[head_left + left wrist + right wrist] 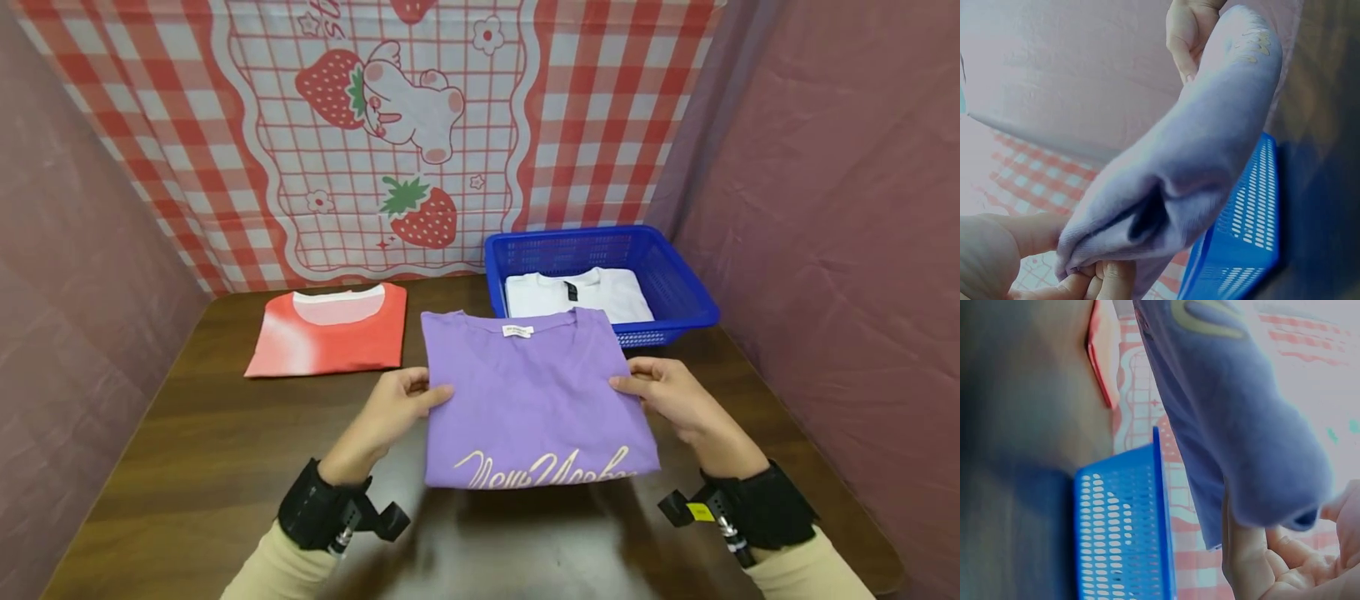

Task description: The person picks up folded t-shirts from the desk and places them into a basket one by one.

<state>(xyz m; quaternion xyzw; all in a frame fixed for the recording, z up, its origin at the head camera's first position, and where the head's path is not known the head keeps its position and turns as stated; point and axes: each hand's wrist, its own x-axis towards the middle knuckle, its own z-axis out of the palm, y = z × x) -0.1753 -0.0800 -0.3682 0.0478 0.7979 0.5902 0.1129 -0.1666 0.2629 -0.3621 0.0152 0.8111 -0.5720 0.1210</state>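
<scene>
A folded purple T-shirt [536, 392] with cream script lettering and a white neck label hangs above the table, held at both sides. My left hand [401, 404] pinches its left edge, thumb on the front and fingers behind. On the opposite edge, my right hand [671, 396] pinches the cloth the same way. From the left wrist view, the folded layers of the purple T-shirt [1210, 137] show end-on between thumb and fingers. The shirt's upper edge overlaps the front of a blue basket [686, 304], in which a folded white T-shirt [585, 293] lies.
A folded red and white T-shirt [337, 333] lies at the back left of the brown wooden table [225, 467]. Behind the table hangs a red checked cloth [600, 108] with strawberries. Pinkish curtains [832, 217] close off both sides.
</scene>
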